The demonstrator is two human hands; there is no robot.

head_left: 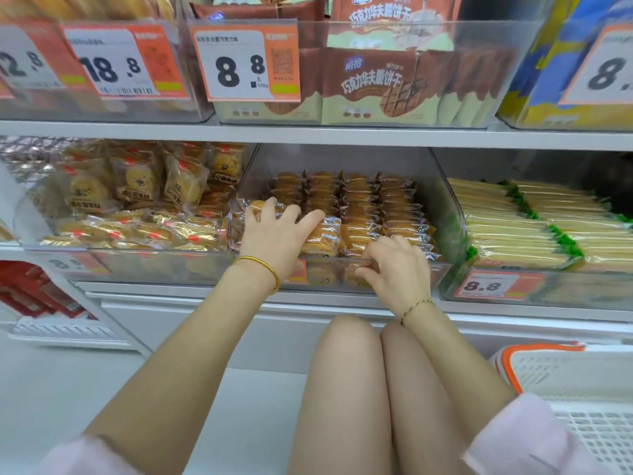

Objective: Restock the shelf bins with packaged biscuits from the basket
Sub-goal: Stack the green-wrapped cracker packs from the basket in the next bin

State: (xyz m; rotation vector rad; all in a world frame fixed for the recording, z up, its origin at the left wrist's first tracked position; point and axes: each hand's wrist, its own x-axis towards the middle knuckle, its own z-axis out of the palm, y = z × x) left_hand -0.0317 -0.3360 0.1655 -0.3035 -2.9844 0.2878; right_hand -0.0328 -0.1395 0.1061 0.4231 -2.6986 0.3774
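The left hand [274, 234] is reached into the middle bin [449, 214], a clear tub on the lower shelf [342, 133], and its fingers [270, 204] are spread wide and laid flat on the biscuit packets [359, 207] at the left front of the bin; nothing is clasped, and the thumb is stretched to the right over one packet [323, 234] that lies tilted against the neat rows. The right hand [394, 265] is set at the front rim of the same bin, the fingers curled over the rim and the thumb kept outside the front wall, so that the rim seems to be gripped; whether a packet is also caught under the fingers cannot be told. The packets are stood on edge in four rows running to the back of the bin. The basket [565, 371], white with an orange rim, is seen low on the right beside the person's knees [346, 371], well apart from both hands; only its own white mesh is seen inside it. A gold bangle [262, 267] is worn on the left wrist and a thin bracelet [418, 305] on the right. Loose round cakes in clear wrap are heaped in the left bin [137, 200], and long yellow packets with green ends are stacked in the right bin [513, 228], which bears a price tag [489, 286] marked 8.8.
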